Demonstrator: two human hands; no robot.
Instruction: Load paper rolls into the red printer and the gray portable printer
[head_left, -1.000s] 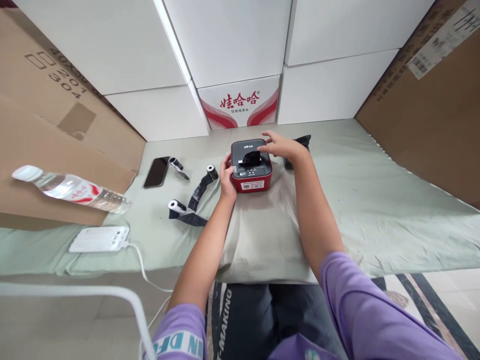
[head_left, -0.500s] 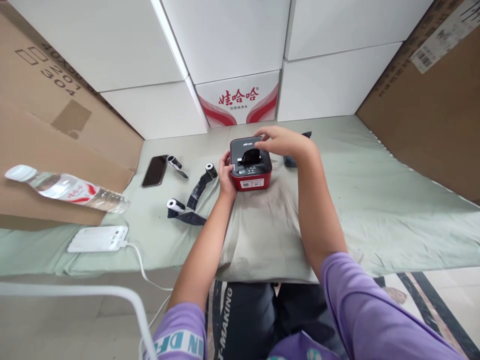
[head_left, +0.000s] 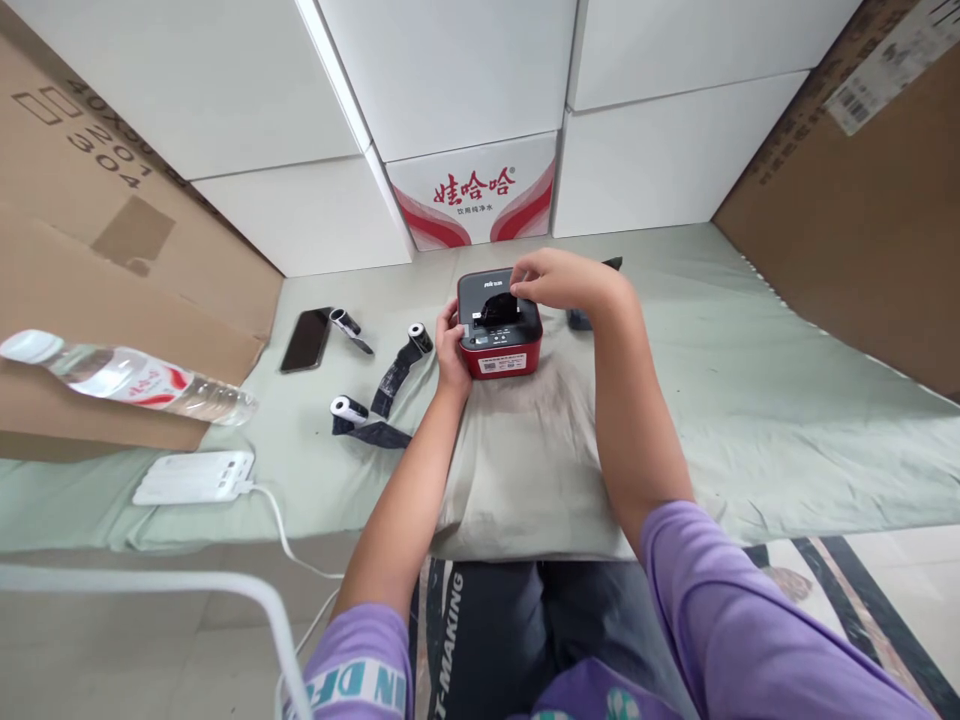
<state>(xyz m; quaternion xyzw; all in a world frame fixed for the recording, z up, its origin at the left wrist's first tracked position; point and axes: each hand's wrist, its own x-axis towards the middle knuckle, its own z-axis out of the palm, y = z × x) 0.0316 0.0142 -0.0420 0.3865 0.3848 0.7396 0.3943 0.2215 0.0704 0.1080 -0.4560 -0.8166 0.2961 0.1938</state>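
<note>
A red and black receipt printer stands on the green cloth in front of me. Black paper sticks up out of the slot in its top. My left hand is wrapped against the printer's left side and grips it. Above the printer's right rear corner, my right hand is closed, its fingertips pinching the right end of the black paper. Left of the printer lie partly unrolled paper rolls with dark tails: one roll close by, another roll nearer me, and a third roll beside a phone.
A plastic water bottle and a white power bank with a cable are at the left. Cardboard boxes flank both sides, and white boxes line the back. A dark object sits behind my right forearm.
My right fingers have drawn together on the black paper, which now stands slightly higher at its right end. The left hand still holds the printer, and the view has shifted slightly.
</note>
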